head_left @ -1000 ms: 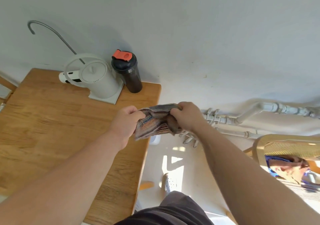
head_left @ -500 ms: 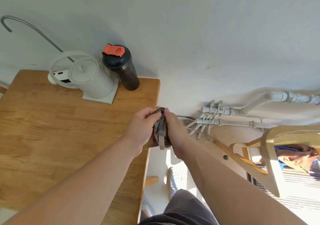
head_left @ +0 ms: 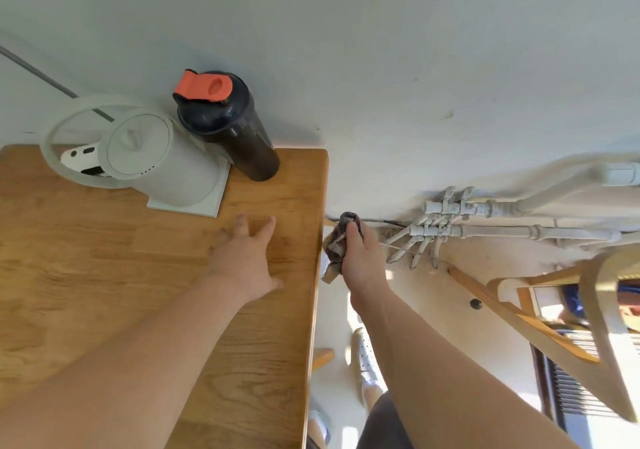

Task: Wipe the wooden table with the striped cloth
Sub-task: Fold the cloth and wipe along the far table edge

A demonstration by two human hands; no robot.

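Striped cloth (head_left: 334,246) is bunched in the right hand (head_left: 360,261), just off the table's (head_left: 104,275) right edge, not yet on the wood. Right fingers curl round the wad; a loose tail hangs below the palm.

Left hand (head_left: 244,261) is over the table near that same edge, fingers straight and spread, holding nothing. It is blurred, so contact with the wood is unclear.

White kettle (head_left: 166,161) and dark bottle (head_left: 235,130) stand at the table's far edge.

Cloth looks soft, light and limp, likely to crumple if pinched by a corner. Better opened out and pressed flat under the palm.
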